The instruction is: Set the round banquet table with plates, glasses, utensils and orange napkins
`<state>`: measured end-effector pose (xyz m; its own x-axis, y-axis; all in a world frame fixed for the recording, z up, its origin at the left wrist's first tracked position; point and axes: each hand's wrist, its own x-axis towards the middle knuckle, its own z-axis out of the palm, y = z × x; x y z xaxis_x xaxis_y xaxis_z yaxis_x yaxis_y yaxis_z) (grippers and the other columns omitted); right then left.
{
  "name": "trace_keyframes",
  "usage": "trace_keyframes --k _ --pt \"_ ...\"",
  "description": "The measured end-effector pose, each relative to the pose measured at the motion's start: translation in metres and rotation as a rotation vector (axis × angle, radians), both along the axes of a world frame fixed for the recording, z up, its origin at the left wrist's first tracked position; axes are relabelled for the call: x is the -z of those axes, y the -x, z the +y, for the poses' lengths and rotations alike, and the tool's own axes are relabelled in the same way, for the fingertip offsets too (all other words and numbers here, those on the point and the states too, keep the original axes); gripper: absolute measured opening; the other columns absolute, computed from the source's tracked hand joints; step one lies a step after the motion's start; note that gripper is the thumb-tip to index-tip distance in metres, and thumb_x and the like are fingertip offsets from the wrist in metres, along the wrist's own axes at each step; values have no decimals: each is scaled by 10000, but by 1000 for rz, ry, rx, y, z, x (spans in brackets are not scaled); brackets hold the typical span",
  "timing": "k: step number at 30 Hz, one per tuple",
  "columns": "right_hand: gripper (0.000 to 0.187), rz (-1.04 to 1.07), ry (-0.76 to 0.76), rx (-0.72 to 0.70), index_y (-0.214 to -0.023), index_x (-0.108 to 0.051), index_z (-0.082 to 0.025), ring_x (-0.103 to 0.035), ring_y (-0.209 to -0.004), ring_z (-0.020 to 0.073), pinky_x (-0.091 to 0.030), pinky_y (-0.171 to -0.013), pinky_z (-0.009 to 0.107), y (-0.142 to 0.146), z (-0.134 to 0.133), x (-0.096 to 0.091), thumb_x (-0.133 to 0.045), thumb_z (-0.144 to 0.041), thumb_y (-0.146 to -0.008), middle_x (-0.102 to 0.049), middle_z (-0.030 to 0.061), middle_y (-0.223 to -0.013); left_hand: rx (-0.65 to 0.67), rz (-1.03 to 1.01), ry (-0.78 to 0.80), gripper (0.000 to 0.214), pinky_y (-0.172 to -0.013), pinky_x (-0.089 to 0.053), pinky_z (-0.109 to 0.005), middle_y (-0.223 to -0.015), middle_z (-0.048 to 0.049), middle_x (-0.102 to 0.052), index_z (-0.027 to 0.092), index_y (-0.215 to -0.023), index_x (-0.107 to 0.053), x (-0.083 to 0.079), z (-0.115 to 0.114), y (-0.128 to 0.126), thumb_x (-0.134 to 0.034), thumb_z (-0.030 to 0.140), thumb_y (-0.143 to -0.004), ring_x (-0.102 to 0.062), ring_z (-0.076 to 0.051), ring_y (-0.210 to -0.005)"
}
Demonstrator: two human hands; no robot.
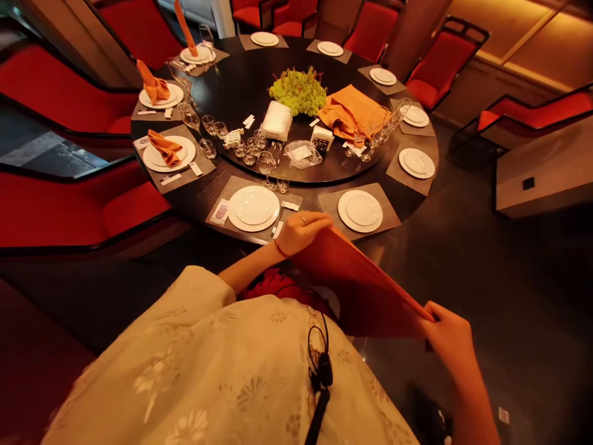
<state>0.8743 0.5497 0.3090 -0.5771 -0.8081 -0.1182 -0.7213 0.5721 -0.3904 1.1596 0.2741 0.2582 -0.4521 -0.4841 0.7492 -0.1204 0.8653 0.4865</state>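
Observation:
An orange cloth napkin [365, 284] is stretched on a slant between my two hands, hanging down below its taut upper edge. My left hand [303, 230] pinches one upper corner near the table's front edge. Lower and to the right, my right hand [445, 327] is closed on the other end. Just beyond my left hand, a stacked pair of white plates [254, 208] lies on a grey placemat, with chopsticks [278, 217] beside it. Another pair of white plates [360, 211] sits on a placemat beyond the napkin.
The round dark table [222, 74] carries a turntable with a green centrepiece [299, 91], heaped orange napkins [349, 114], white packets [277, 120] and several glasses [252, 146]. Folded napkins [164, 148] stand on plates at the left. Red chairs [55, 93] surround the table.

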Motion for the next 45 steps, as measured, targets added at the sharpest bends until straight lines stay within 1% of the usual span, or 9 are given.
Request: trace_keyframes --k 5,8,12,16,22,29,34,39,45 --pt "329 -62 16 32 -589 -568 -210 -579 -525 192 -403 -501 270 98 41 31 -598 -529 -664 -606 28 -542 -176 69 -296 212 -813 -566 -279 -953 -66 -771 179 -1031 -751 9 -17 37 -591 169 -892 -725 -165 -855" --pt "408 -71 46 41 -824 -696 -174 -636 -586 229 -461 -553 297 123 45 43 -600 -538 -666 -684 67 -637 -264 57 -465 158 -757 -566 -275 -876 -58 -769 159 -921 -765 9 -19 49 -639 168 -826 -715 -166 -779" --pt "576 -309 72 -158 -1288 -627 -139 -637 -587 189 -516 -611 300 98 22 40 -524 -496 -848 -729 63 -743 -192 -111 -609 42 -620 -526 -234 -666 -27 -719 132 -712 -742 2 -4 76 -721 163 -694 -659 -145 -631" --pt "377 -597 250 -462 -1134 -716 -212 -700 -869 202 -565 -781 331 39 -32 23 -464 -418 -943 -738 74 -1089 66 -84 -751 140 -577 -499 -210 -651 -29 -710 114 -706 -738 -8 28 120 -759 252 -692 -645 -129 -610" --pt "290 -576 536 -402 -1113 -704 -216 -664 -1101 241 -542 -968 388 1 -115 5 -584 -359 -891 -727 71 -1111 306 201 -922 356 -748 -579 -309 -835 -83 -759 117 -856 -764 -22 43 153 -798 445 -722 -720 -190 -781" --pt "237 -490 664 -186 -919 -713 -220 -716 -925 264 -599 -830 401 8 -185 -5 -646 -439 -863 -752 59 -902 317 317 -958 394 -876 -583 -359 -963 -104 -771 151 -981 -774 -28 4 169 -729 503 -809 -726 -243 -964" --pt "241 -428 641 -232 -868 -708 -219 -725 -881 245 -598 -785 363 27 -239 -9 -638 -450 -874 -752 55 -890 297 305 -883 364 -879 -590 -336 -1010 -103 -768 165 -1002 -779 -39 -38 179 -654 485 -882 -724 -222 -973" --pt "253 -411 639 -266 -891 -713 -220 -716 -854 229 -589 -762 351 35 -282 -3 -627 -458 -883 -747 56 -912 267 257 -821 329 -861 -602 -327 -1044 -97 -764 174 -1021 -778 -37 -76 182 -727 437 -829 -730 -217 -949" --pt "228 -280 426 -523 -860 -729 -236 -697 -739 201 -531 -661 297 70 -313 -3 -655 -452 -869 -733 33 -781 50 197 -657 215 -810 -605 -287 -935 -70 -779 187 -953 -792 -38 -113 160 -696 354 -858 -736 -181 -854"
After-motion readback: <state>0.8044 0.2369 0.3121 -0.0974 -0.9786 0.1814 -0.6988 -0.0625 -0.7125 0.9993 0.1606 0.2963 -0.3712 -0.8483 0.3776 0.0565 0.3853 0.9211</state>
